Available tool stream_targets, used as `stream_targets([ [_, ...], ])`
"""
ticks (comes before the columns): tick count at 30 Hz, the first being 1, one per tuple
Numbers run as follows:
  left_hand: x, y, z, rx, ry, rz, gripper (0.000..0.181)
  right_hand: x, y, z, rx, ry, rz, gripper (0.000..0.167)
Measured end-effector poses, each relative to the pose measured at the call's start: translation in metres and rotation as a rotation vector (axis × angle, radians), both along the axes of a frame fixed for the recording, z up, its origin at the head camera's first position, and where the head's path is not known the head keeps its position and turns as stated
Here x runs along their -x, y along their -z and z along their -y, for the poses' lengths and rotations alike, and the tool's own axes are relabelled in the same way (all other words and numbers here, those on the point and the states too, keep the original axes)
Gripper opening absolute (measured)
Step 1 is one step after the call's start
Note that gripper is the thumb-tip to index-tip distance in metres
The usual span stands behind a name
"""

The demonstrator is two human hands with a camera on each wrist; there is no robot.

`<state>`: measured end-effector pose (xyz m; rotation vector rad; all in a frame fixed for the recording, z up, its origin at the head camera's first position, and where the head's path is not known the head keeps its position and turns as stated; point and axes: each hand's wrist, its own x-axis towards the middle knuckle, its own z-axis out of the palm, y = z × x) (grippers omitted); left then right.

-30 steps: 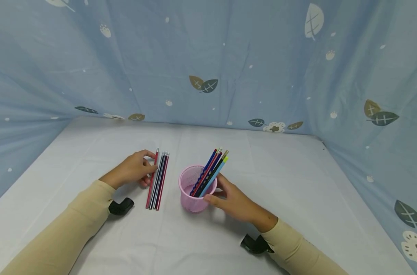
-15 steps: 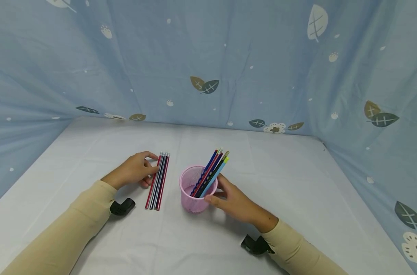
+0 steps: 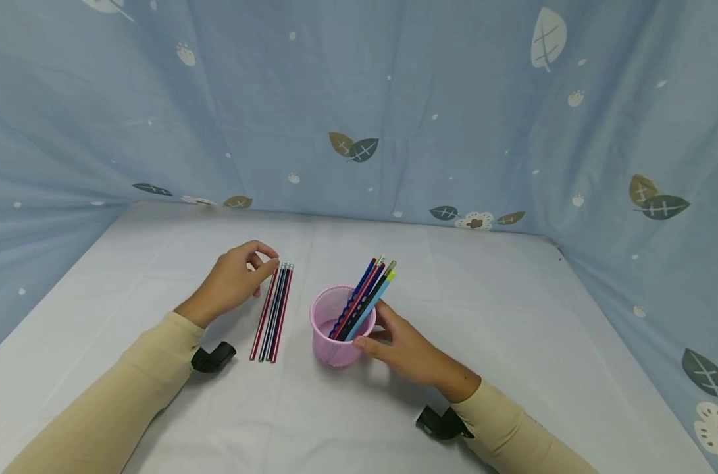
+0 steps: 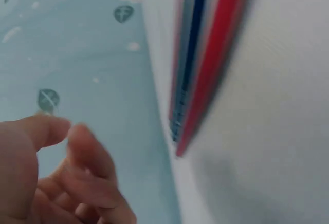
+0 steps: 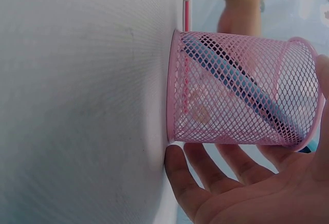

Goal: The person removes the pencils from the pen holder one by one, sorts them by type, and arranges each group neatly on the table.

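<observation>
Several pencils (image 3: 272, 313), red and dark striped with silvery ends, lie side by side on the white cloth. My left hand (image 3: 234, 276) hovers at their far end, fingers loosely bent. In the left wrist view a small gap shows between thumb and fingertip, with nothing held; a red pencil (image 4: 218, 39) lies apart from them. My right hand (image 3: 403, 349) holds a pink mesh pencil cup (image 3: 333, 352) from the right, thumb at its rim. The cup stands upright on the cloth. Several pencils (image 3: 364, 299) lean right inside it, including a black and a light blue one.
White cloth (image 3: 483, 296) covers the table. A blue leaf-patterned curtain (image 3: 276, 99) rises behind it and along both sides. Black wrist devices (image 3: 213, 357) sit under both sleeves.
The leftmost red pencil, first sticking out past the others, has come level with the row. My left hand has then lifted off toward the far ends. My right hand and the cup stay put.
</observation>
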<state>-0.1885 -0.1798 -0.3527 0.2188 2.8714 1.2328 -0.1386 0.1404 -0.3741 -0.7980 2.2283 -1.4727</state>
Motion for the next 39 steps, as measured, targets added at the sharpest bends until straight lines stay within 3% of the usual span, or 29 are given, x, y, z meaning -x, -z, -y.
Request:
stream_targets([
  [10, -0.018, -0.022, -0.026, -0.163, 0.020, -0.135, 0.025, 0.000, -0.002, -0.001, 0.002, 0.006, 0.007, 0.078],
  [16, -0.030, -0.029, -0.041, -0.166, 0.087, -0.190, 0.025, 0.000, -0.001, -0.001, -0.002, 0.010, 0.005, 0.078],
  [22, -0.038, -0.033, -0.051, -0.175, 0.161, -0.255, 0.022, 0.001, -0.001, 0.000, 0.003, 0.002, 0.003, 0.080],
  [27, -0.041, -0.031, -0.056, -0.165, 0.189, -0.291, 0.021, 0.001, -0.003, 0.001, -0.007, 0.001, 0.012, 0.081],
  [39, -0.045, -0.029, -0.062, -0.136, 0.208, -0.286, 0.023, 0.001, -0.001, 0.000, -0.009, 0.005, 0.000, 0.080],
])
